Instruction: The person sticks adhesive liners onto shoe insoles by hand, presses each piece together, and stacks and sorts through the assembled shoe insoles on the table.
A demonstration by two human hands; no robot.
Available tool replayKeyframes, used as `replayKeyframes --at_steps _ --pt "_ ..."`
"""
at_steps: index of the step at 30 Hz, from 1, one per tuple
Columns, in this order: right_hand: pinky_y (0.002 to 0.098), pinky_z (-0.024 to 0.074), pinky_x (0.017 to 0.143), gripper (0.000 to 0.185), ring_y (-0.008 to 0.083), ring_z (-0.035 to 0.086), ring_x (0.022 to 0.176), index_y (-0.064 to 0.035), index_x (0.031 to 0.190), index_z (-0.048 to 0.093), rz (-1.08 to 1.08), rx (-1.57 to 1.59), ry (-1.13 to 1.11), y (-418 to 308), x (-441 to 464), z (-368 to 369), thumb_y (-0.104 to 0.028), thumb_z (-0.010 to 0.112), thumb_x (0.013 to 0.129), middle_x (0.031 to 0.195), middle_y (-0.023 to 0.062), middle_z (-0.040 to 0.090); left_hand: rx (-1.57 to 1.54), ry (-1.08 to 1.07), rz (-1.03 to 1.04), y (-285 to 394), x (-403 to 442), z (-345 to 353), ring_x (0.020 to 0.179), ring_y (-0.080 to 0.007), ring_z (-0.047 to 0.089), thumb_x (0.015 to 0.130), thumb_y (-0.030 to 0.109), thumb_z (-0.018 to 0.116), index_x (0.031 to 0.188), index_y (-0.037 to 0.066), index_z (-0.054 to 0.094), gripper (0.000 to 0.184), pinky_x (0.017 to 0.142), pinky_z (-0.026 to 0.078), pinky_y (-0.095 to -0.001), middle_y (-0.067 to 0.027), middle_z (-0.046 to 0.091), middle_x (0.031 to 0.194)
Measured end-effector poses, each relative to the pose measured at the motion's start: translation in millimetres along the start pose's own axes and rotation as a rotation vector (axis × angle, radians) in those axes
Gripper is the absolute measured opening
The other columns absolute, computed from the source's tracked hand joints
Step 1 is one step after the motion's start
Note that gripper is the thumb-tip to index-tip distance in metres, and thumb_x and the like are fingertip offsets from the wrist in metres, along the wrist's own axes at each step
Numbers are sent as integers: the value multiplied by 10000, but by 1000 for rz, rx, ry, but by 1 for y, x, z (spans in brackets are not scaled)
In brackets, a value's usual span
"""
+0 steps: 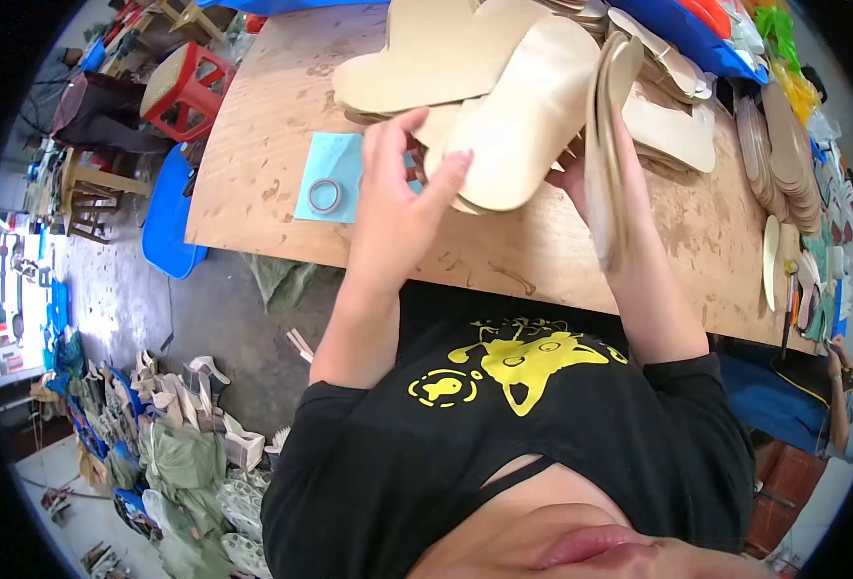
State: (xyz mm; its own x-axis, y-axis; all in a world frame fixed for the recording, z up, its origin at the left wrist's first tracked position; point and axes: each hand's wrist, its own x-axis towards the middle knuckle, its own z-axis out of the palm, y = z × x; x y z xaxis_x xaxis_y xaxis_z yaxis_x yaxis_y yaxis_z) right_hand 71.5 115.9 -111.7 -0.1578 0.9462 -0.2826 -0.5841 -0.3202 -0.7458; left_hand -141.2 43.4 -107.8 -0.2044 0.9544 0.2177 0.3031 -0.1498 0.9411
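My left hand is curled at the near left edge of some beige insoles. Its thumb lies on the top insole and the other fingers reach around the side, partly hidden. My right hand holds a thin stack of insoles on edge, seen from the side and slightly blurred. Most of the right hand's fingers are hidden behind that stack. More large beige insole pieces lie beyond my left hand on the wooden table.
A roll of tape rests on a light blue sheet. Insole stacks lie at right, with more beyond them. Blue bins line the far edge. A red stool stands left; a person's arm shows far right.
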Motion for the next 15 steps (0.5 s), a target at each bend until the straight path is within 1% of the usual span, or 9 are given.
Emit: replayKeyframes --at_steps 1,2,5,6,8,9,11,12,15 --pt "485 501 910 475 241 592 1042 -65 1234 562 -29 -19 -21 1 -1 -1 -477 443 1029 1101 99 623 89 -13 27 4 -2 0 1102 -255 512 853 345 739 1307 -47 490 649 962 427 -364 -162 500 1203" --pt "530 428 993 401 243 543 1147 -82 1130 618 -23 18 25 -2 -6 4 -451 534 997 1167 81 607 238 -2 71 7 -2 -3 1108 -311 506 822 336 754 1276 -32 523 628 977 416 -401 -170 500 1213" --pt "535 333 1100 420 253 497 1254 -123 1097 618 76 321 -561 10 30 -79 -502 611 917 1290 76 584 611 15 181 30 4 -15 1097 -353 510 810 278 732 1244 -19 558 553 980 415 -409 -167 530 1191" --pt "550 294 1132 376 253 453 1316 -130 1006 638 58 282 -502 6 25 -72 -490 632 899 1289 90 584 599 -54 303 36 12 -19 1113 -347 520 811 247 718 1248 -2 567 525 983 417 -401 -164 545 1198" --pt "553 276 1146 358 253 427 1344 -127 988 634 44 299 -498 2 20 -65 -474 636 901 1299 106 576 565 -192 548 43 37 -21 1145 -335 539 814 186 690 1258 32 586 481 990 422 -385 -157 575 1213" --pt "554 268 1153 350 254 414 1358 -125 980 632 37 308 -496 2 18 -65 -466 638 902 1304 114 571 533 -309 600 42 49 -16 1163 -341 537 827 180 668 1267 32 582 472 1004 420 -392 -163 571 1244" --pt "557 288 1150 334 269 435 1341 -117 996 646 15 306 -499 5 18 -67 -439 655 908 1321 115 552 468 -540 700 40 74 1 1198 -354 534 853 166 622 1286 32 574 456 1033 416 -407 -174 564 1305" --pt "558 299 1148 326 276 446 1332 -113 1004 652 2 307 -504 6 19 -68 -425 663 910 1329 115 542 535 -604 673 45 81 11 1235 -361 526 909 224 585 1295 6 563 444 1067 406 -402 -183 538 1368" --pt "550 301 1151 336 280 422 1357 -116 1028 643 36 355 -516 12 27 -79 -434 652 919 1348 117 532 745 -733 775 31 104 39 1251 -358 508 940 311 576 1293 -28 554 490 1076 399 -393 -181 540 1374"
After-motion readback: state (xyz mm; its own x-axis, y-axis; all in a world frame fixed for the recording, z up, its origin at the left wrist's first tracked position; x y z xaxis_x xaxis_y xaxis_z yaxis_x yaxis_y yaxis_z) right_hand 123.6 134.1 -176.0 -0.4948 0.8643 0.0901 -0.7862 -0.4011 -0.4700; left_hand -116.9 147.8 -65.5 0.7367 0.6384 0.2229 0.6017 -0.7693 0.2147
